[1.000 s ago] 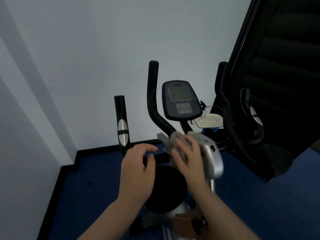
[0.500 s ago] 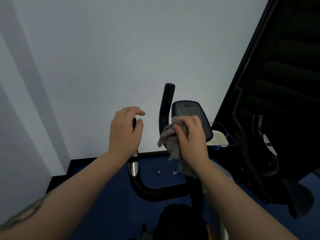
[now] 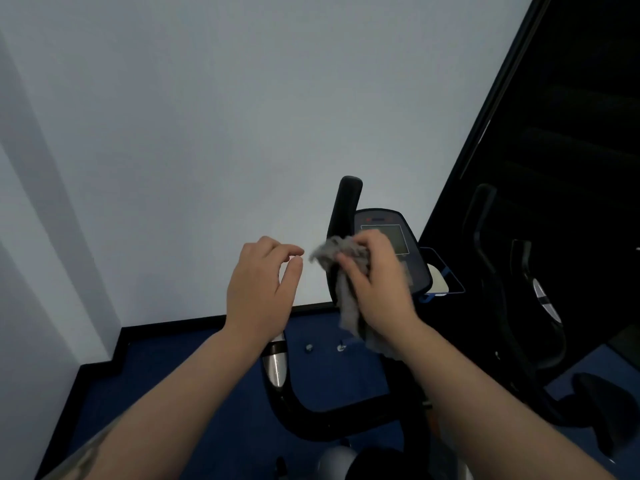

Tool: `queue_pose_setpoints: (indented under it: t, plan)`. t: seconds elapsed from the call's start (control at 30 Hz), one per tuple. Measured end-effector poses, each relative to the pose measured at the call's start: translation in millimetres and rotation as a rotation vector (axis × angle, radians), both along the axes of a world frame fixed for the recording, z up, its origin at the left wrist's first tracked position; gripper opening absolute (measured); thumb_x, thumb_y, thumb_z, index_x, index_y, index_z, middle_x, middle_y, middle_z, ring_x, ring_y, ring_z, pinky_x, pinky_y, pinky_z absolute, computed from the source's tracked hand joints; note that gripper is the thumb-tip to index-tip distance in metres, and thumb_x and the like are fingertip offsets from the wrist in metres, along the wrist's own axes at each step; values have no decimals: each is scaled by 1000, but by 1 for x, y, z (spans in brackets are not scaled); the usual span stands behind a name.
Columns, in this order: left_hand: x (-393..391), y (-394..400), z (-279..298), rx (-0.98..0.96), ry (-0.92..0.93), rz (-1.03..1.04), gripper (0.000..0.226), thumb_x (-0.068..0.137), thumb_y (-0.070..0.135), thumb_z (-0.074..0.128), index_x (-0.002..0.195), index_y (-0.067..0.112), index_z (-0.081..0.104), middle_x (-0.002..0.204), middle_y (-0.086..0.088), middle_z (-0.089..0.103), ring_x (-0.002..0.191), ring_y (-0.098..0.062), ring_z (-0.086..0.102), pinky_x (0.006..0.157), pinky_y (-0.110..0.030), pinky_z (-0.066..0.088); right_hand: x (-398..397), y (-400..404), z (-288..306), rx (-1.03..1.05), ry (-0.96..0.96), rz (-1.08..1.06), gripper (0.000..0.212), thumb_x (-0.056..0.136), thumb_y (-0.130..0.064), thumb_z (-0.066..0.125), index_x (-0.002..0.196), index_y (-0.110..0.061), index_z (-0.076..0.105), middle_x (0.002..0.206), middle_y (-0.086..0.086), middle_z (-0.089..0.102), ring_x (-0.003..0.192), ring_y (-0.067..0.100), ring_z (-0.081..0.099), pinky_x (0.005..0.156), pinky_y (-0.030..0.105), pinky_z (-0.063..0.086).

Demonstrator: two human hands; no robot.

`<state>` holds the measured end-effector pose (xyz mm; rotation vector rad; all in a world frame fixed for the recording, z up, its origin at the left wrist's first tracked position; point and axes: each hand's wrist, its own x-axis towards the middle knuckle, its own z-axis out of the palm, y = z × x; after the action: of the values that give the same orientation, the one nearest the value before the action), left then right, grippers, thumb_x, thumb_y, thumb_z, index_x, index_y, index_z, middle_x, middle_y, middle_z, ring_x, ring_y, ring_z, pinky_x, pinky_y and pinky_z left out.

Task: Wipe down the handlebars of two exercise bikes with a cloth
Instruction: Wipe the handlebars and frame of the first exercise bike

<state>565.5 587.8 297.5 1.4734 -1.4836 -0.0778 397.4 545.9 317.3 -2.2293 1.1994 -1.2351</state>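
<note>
The right hand (image 3: 377, 282) squeezes the grey cloth (image 3: 343, 268) around the tall black bar (image 3: 344, 206). Rub up and down. The left hand (image 3: 259, 289) hangs loose, fingers apart.

The left hand (image 3: 258, 289) hides the left handlebar's (image 3: 277, 368) top end.

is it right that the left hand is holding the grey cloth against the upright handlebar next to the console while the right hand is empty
Not quite: the hands are swapped. In the head view the right hand holds the grey cloth against the upright handlebar next to the console, while the left hand is empty, its fingers loosely curled.
</note>
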Motion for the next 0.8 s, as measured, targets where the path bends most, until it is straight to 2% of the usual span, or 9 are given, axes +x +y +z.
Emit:
queue_pose_setpoints:
  t: [0.13, 0.23, 0.3, 0.43, 0.5, 0.6, 0.7, 0.73, 0.8]
  plan:
    - [3, 0, 0, -10, -19, -30, 34, 95, 32, 40, 106, 19, 69, 95, 11, 55, 94, -9, 46, 77, -23, 40, 11, 6, -19, -85, 197, 36, 11, 92, -29, 57, 97, -29, 47, 103, -12, 44, 88, 5, 50, 68, 26, 49]
    - [6, 1, 0, -5, 13, -69, 36, 95, 37, 36, 107, 24, 67, 96, 14, 54, 95, -5, 44, 77, -16, 37, -18, 12, -22, 33, 154, 167, 11, 91, -40, 53, 91, -35, 43, 92, -18, 48, 80, 3, 53, 65, 25, 46]
    - [8, 2, 1, 23, 28, -101, 36, 94, 38, 35, 108, 26, 66, 98, 18, 53, 97, -3, 43, 78, -14, 37, -22, 6, -16, 50, 158, 179, 14, 90, -38, 57, 89, -34, 44, 85, -16, 52, 78, 4, 54, 64, 26, 46]
    - [13, 3, 2, 56, -15, -129, 37, 94, 39, 34, 112, 28, 64, 101, 21, 52, 100, 2, 42, 82, -11, 35, 17, -27, 22, -142, -98, 14, 15, 92, -30, 60, 97, -32, 46, 96, -18, 49, 85, 2, 54, 69, 18, 46]
    - [14, 4, 3, 65, -27, -137, 37, 94, 40, 34, 112, 28, 64, 101, 22, 52, 102, 4, 41, 82, -11, 35, 36, -40, 28, -224, -163, -71, 17, 92, -25, 60, 98, -32, 46, 102, -12, 47, 85, 1, 51, 69, 17, 44]
    - [13, 4, 3, 69, -9, -133, 38, 93, 41, 34, 111, 27, 65, 101, 19, 53, 103, 5, 41, 82, -11, 35, 25, -33, 1, -120, -149, -37, 21, 91, -15, 61, 90, -30, 45, 93, -6, 51, 78, 2, 53, 66, 22, 46]
    - [11, 3, 1, 55, 8, -120, 31, 97, 37, 38, 109, 27, 65, 100, 19, 52, 101, 3, 41, 81, -11, 35, -6, -25, 0, 91, 32, 116, 21, 90, -16, 63, 85, -30, 48, 81, -10, 58, 75, 3, 55, 66, 27, 45]
    - [9, 3, 0, 53, 13, -108, 28, 98, 35, 40, 107, 27, 66, 99, 20, 51, 100, 3, 41, 79, -10, 35, -11, -27, 11, 71, 44, 125, 21, 89, -15, 64, 85, -28, 49, 81, -10, 58, 75, 3, 54, 67, 25, 43]
    - [6, 2, 0, 51, 28, -84, 28, 98, 36, 39, 105, 29, 66, 97, 24, 49, 97, 2, 40, 76, -10, 35, -9, -35, 42, -75, -98, 49, 23, 88, -14, 65, 86, -32, 51, 87, -7, 56, 79, 2, 53, 71, 20, 42]
